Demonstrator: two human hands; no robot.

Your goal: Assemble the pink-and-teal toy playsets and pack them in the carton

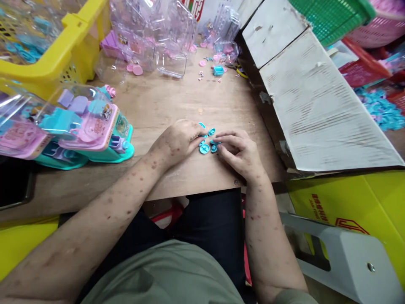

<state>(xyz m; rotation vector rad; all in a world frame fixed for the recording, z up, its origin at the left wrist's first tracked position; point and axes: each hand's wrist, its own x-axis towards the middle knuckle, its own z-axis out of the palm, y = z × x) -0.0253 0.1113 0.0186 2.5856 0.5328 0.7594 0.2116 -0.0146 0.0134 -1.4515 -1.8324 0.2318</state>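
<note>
Bright, even light, small glare on clear plastic, slight softness, and edges stretched by wide-angle distortion.

head-worn view, facing forward and down, tabletop close below

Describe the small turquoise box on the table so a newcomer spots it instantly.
Find the wooden table, then the scuffed white cardboard on its right. Left of the cardboard's far end sits the small turquoise box. Its blocky shape and colour distinguish it from the small pink pieces nearby.
</note>
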